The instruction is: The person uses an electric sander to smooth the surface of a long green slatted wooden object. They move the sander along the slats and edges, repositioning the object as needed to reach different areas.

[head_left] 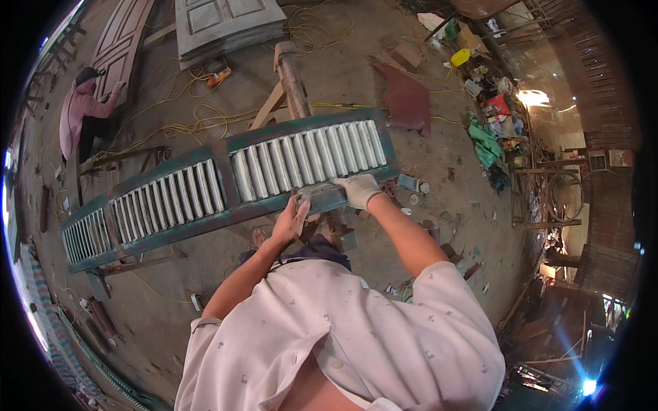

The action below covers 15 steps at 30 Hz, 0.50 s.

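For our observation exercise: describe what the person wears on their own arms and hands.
The right hand wears a whitish knit work glove with a ribbed cuff. The left hand is ungloved. Both forearms are uncovered below the short sleeves of a pale shirt with a small scattered print.

Our workshop's dirt floor (343, 75) | wooden sawhorses (291, 79) stand on it and bear a long green louvred shutter (226, 181) | yellow cable (185, 127) snakes across the ground | grey door panels (226, 24) lie at the far end | a dark red sheet (406, 99) and wood offcuts lie near us
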{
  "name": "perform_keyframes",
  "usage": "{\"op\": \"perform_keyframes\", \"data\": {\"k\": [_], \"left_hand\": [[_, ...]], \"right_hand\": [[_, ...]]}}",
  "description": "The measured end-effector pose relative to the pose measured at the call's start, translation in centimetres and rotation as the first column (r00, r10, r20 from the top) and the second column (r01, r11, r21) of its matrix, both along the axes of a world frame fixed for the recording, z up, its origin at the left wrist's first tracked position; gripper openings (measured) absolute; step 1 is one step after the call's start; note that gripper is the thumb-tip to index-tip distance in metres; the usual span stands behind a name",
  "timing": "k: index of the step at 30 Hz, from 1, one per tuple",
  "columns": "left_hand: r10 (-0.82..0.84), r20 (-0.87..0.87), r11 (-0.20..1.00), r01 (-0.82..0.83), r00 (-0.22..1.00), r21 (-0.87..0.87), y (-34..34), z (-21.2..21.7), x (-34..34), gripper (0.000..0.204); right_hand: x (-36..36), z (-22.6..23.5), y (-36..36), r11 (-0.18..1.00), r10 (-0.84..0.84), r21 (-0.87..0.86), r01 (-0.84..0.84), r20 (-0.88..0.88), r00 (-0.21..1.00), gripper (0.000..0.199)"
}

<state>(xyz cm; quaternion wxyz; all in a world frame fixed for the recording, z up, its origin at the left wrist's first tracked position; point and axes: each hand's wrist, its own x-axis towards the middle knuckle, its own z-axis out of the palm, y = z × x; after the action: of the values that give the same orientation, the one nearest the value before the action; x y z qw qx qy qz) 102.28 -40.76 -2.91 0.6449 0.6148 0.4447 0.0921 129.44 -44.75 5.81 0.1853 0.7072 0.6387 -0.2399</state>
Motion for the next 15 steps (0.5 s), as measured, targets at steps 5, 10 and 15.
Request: {"op": "perform_keyframes", "data": {"k": [5, 10, 15], "left_hand": [[-0.120, -0.297, 0.989, 0.139, 0.947, 0.045, -1.4, -1.3, -4.5, 0.069], [0.282, -0.564, 0.946, -0.323, 0.776, 0.028, -6.3, -5.3, -17.2, 0.055], [0.473, -0.763, 0.712, -0.701, 0.441, 0.036, -17.0, -15.3, -31.6, 0.061]], "right_hand": [[9.5, -0.7, -4.4, 0.987, -0.035, 0.154, 0.037, -0.019, 0.999, 0.060], [12.9, 1.4, -7.5, 0.980, -0.200, 0.036, 0.197, 0.084, 0.976, 0.064], [13.6, -1.1, -8.7, 0.965, -0.261, -0.002, 0.261, 0.016, 0.965, 0.077]]}}
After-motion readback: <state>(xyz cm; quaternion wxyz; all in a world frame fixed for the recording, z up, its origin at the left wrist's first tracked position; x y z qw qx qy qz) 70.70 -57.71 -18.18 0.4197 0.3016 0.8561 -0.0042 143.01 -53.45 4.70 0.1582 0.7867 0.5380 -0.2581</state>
